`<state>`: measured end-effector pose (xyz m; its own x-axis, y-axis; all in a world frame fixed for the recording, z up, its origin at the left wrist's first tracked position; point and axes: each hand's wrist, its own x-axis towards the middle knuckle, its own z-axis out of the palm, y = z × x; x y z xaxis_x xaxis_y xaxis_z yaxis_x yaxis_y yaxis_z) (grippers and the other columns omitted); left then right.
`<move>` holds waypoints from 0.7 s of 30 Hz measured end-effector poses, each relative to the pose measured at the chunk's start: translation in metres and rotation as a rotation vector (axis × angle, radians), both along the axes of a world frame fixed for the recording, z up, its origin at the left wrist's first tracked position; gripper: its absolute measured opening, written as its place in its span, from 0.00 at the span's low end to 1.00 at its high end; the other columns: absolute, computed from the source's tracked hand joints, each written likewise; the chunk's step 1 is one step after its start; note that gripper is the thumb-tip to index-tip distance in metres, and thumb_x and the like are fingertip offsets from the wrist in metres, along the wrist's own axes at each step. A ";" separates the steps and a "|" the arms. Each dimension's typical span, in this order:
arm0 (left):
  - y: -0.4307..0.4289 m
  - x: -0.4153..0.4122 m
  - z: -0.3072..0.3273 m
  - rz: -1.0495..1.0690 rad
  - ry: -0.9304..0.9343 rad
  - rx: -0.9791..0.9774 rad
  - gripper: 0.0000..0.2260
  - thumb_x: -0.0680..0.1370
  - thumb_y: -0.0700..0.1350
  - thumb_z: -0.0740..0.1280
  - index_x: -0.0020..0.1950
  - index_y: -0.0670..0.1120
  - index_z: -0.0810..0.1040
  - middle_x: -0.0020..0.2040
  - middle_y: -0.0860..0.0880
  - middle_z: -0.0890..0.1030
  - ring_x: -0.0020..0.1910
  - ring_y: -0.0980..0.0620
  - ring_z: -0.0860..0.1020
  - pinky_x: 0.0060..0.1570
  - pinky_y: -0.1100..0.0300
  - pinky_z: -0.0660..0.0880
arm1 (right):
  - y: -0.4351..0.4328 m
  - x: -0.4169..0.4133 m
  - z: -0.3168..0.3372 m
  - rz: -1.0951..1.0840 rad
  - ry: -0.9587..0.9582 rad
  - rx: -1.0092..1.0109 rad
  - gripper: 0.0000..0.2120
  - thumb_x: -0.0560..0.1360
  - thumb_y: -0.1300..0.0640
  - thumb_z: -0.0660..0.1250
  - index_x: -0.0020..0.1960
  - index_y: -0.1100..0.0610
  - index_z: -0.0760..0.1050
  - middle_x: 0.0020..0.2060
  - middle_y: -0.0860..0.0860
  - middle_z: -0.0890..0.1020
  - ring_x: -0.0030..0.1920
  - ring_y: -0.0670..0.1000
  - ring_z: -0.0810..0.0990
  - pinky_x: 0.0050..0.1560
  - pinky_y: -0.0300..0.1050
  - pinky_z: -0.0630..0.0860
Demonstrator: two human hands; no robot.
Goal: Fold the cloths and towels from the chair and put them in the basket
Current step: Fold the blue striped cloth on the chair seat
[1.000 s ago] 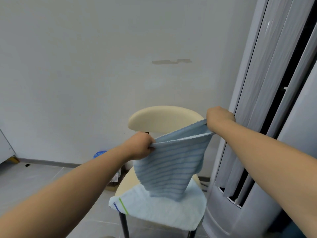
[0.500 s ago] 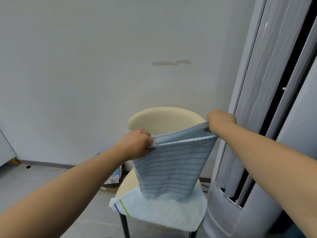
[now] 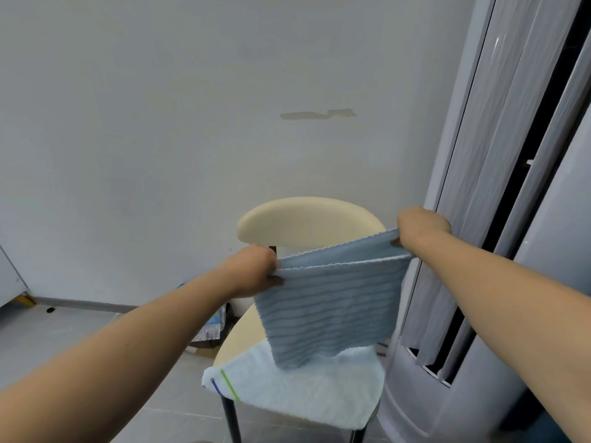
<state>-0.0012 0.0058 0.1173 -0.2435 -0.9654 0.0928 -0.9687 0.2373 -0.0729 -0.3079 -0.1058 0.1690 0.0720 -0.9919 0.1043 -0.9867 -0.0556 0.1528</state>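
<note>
A blue striped cloth [image 3: 329, 305] hangs doubled over in the air above the cream chair [image 3: 307, 219]. My left hand [image 3: 252, 270] pinches its two left corners and my right hand [image 3: 419, 227] pinches its two right corners, so the top edges are stretched between them. The cloth's lower fold brushes a pale blue towel [image 3: 303, 385] with a green and a blue stripe, which lies spread over the chair seat. No basket is in view.
A tall grey floor-standing air conditioner [image 3: 499, 219] stands close on the right of the chair. A plain wall is behind. A foil packet and small items [image 3: 212, 327] lie on the grey tiled floor left of the chair.
The cloth has been pulled a little wider and flatter between my hands. Both hands shifted slightly; the grip on the corners is unchanged.
</note>
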 end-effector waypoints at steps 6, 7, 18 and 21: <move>0.001 0.005 0.008 0.151 0.118 -0.156 0.28 0.72 0.64 0.70 0.26 0.46 0.64 0.24 0.50 0.67 0.30 0.47 0.68 0.36 0.54 0.73 | -0.004 0.000 -0.006 0.006 -0.012 0.042 0.16 0.74 0.43 0.71 0.45 0.55 0.73 0.39 0.50 0.73 0.41 0.55 0.76 0.40 0.45 0.73; 0.001 0.006 0.009 0.158 0.125 -0.176 0.28 0.72 0.64 0.70 0.26 0.46 0.64 0.24 0.51 0.67 0.29 0.47 0.68 0.36 0.54 0.73 | -0.004 0.001 -0.007 0.012 -0.007 0.041 0.16 0.74 0.43 0.71 0.45 0.55 0.72 0.39 0.51 0.73 0.42 0.55 0.75 0.40 0.46 0.74; 0.008 0.017 0.004 -0.092 0.125 -0.078 0.02 0.66 0.44 0.69 0.36 0.48 0.81 0.37 0.56 0.73 0.39 0.50 0.77 0.41 0.56 0.76 | -0.009 -0.013 -0.013 -0.016 -0.007 0.072 0.20 0.73 0.43 0.73 0.56 0.56 0.78 0.50 0.52 0.79 0.50 0.55 0.80 0.41 0.44 0.73; 0.006 0.014 0.006 -0.053 0.132 -0.125 0.05 0.70 0.45 0.70 0.37 0.45 0.81 0.36 0.54 0.73 0.39 0.49 0.76 0.42 0.54 0.76 | -0.009 -0.016 -0.017 -0.024 0.011 0.077 0.20 0.72 0.43 0.73 0.56 0.56 0.78 0.46 0.52 0.76 0.44 0.54 0.76 0.40 0.43 0.73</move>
<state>0.0128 0.0113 0.1233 -0.2717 -0.9305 0.2457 -0.9581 0.2855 0.0215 -0.3236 -0.1144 0.1524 0.0488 -0.9984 0.0270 -0.9862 -0.0438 0.1599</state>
